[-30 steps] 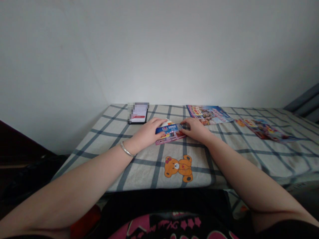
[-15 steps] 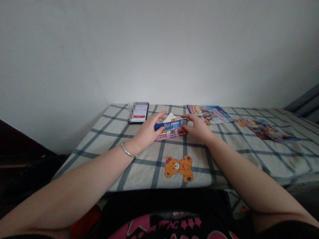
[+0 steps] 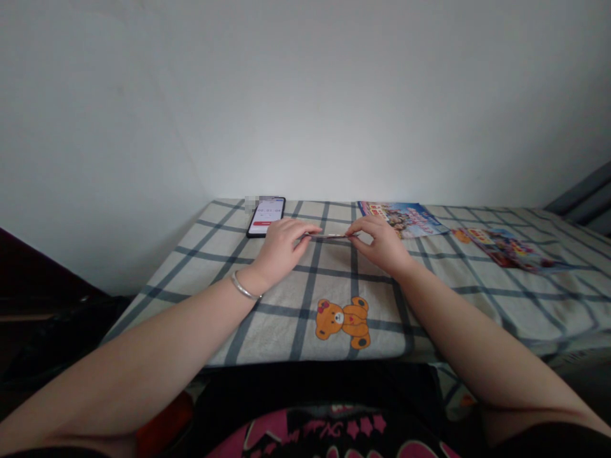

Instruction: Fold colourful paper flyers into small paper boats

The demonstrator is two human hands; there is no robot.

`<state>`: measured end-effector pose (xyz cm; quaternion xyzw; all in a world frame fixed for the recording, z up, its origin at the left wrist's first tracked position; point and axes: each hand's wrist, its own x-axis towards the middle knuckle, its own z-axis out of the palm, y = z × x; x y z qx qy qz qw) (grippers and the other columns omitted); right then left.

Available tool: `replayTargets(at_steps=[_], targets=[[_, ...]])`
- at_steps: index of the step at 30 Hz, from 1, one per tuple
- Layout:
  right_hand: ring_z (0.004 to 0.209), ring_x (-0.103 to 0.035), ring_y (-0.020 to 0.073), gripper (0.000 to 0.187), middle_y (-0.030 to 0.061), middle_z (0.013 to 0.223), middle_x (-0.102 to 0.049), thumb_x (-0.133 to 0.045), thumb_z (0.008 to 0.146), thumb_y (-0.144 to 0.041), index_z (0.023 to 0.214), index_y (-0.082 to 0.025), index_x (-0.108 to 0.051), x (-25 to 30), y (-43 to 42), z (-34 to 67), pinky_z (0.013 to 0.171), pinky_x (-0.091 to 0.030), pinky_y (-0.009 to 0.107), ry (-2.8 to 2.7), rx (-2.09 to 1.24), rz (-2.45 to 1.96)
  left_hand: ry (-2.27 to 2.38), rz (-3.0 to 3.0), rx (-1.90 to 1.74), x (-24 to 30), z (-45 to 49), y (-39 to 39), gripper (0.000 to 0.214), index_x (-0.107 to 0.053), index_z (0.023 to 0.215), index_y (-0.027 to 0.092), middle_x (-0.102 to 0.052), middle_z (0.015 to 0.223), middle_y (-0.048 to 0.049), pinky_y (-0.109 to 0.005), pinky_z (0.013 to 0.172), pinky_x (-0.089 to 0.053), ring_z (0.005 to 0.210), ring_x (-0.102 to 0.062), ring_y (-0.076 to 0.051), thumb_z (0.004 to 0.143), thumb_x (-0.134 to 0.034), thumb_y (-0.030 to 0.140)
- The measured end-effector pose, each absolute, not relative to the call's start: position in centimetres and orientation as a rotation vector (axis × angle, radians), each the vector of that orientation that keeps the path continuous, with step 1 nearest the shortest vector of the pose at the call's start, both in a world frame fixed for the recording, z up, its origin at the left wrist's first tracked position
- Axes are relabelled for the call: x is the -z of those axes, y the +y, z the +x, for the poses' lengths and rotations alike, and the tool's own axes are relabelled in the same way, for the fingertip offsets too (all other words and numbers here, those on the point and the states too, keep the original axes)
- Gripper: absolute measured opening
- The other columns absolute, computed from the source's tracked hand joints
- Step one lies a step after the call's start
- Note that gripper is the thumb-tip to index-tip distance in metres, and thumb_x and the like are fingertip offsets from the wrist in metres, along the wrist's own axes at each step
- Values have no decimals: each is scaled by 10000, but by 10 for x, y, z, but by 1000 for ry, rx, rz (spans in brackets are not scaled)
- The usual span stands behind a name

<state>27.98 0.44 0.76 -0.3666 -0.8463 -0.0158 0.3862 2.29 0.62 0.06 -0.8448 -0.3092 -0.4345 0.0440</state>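
Note:
Both my hands hold a folded leaflet [image 3: 329,236] by its ends, a little above the checked bed sheet [image 3: 429,299]. The leaflet lies level, so only its thin edge shows. My left hand [image 3: 281,245], with a silver bangle on the wrist, pinches the left end. My right hand [image 3: 379,243] pinches the right end between thumb and fingers.
A phone [image 3: 266,216] with a lit screen lies just beyond my left hand. Two colourful leaflets lie flat to the right, one [image 3: 403,218] near the wall and one [image 3: 510,249] farther right. An orange bear print [image 3: 344,321] marks the sheet near its front edge.
The leaflet, first lying on the sheet with its blue and pink face showing, has been lifted and turned level, so it is now seen edge-on. Both hands rose slightly with it.

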Motion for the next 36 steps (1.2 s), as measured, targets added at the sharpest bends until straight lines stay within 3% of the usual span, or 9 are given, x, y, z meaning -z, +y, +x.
replayTargets(at_steps=[12, 25, 32, 36], targets=[[917, -607, 220, 78, 60, 925, -705, -632, 834, -147, 857, -200, -685, -9, 4, 284, 874, -463, 373, -2426, 108, -956, -945, -2746, 1021, 7, 18, 13, 207, -712, 913, 232, -734, 975, -6, -372, 829, -468, 921, -641, -198, 845, -592, 78], [902, -623, 195, 112, 42, 908, -722, -637, 835, -140, 872, -207, -719, -5, 8, 287, 864, -481, 341, -2579, -92, -991, -955, -2856, 641, 2, 21, 2, 286, -720, 935, 219, -732, 1004, -14, -401, 916, -477, 985, -644, -208, 828, -524, 41], [884, -646, 189, 149, 48, 917, -731, -630, 826, -129, 875, -206, -748, -4, 8, 288, 850, -510, 345, -2567, -158, -989, -863, -2871, 591, 3, 25, -5, 290, -648, 1205, 211, -671, 1173, -78, -428, 999, -470, 1104, -601, -228, 924, -574, 219], [907, -663, 183, 176, 38, 962, -741, -636, 818, -136, 898, -229, -762, -5, 7, 290, 872, -521, 348, -2562, -192, -994, -732, -2958, 568, 9, 26, -1, 286, -655, 1210, 249, -628, 1278, -54, -398, 1051, -446, 1179, -572, -198, 948, -556, 191]])
